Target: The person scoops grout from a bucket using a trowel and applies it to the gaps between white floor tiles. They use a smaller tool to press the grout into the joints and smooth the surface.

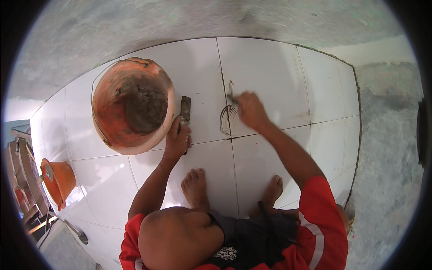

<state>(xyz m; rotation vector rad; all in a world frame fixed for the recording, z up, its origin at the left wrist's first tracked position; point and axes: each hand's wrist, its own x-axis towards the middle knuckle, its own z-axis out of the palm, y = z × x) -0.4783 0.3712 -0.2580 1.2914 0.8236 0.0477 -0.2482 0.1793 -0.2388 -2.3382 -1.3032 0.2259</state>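
Note:
My left hand is closed round the handle of a putty knife, whose grey-smeared blade points away from me just right of the large bucket. My right hand, a little blurred, grips a small dark flat piece whose kind I cannot make out. Its tip is at the joint between white floor tiles. Dark curved smears of grout lie on both sides of that joint. The large orange bucket leans toward me and holds wet grey mortar.
A smaller orange bucket stands at the left, near a metal tool on the floor. Bare grey plaster walls border the tiles at the far side and right. Wooden pieces lean at the far left. My bare feet are on the near tiles.

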